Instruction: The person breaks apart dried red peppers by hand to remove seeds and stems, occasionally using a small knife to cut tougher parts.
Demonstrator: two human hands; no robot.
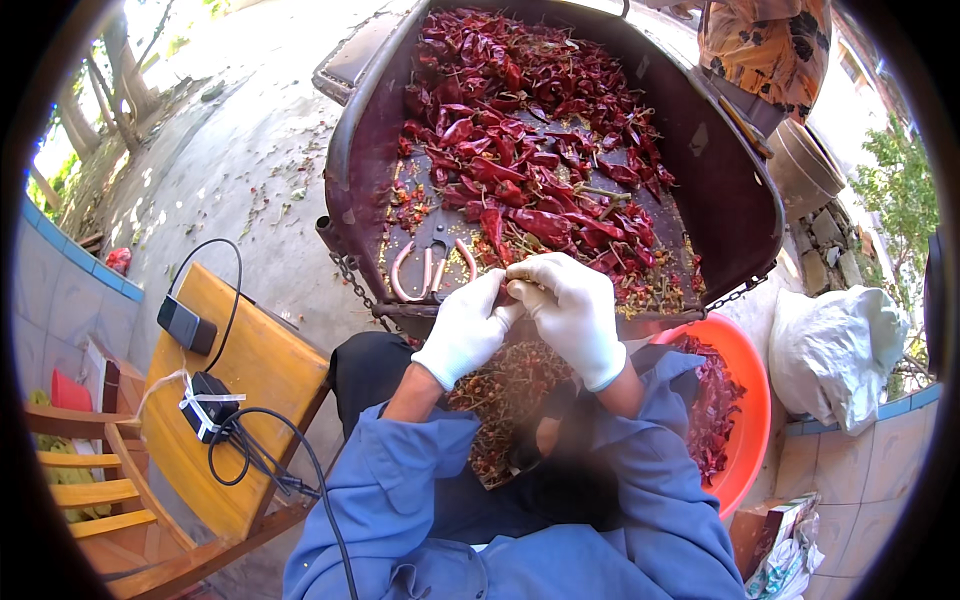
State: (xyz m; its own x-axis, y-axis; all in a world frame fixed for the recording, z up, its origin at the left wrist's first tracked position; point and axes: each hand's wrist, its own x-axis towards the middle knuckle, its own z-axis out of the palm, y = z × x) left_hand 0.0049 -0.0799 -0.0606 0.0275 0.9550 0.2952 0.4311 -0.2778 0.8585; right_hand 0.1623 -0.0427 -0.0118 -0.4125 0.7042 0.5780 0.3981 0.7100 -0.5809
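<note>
White knit gloves cover both my hands, which meet in front of the cart bed's near edge. My left hand [472,319] pinches a small reddish-brown piece, apparently a dried chili pepper [501,297], mostly hidden by fingers. The stained fingertips of my right hand [577,311] close on the same spot. Just beyond them, dried red chili peppers [544,225] lie heaped in the dark metal cart bed [360,187], among loose seeds. Pink-handled pliers [435,262] rest left of the heap, near my left hand. Below my hands, stems and debris [499,397] fill a container between my legs.
An orange-red plastic basin [754,442] with dried chilies stands at my right, beside a white sack [832,352]. On my left, a yellow wooden chair [247,360] holds a black adapter [214,405] and cables. A person in patterned clothing [772,52] stands beyond the cart's right side.
</note>
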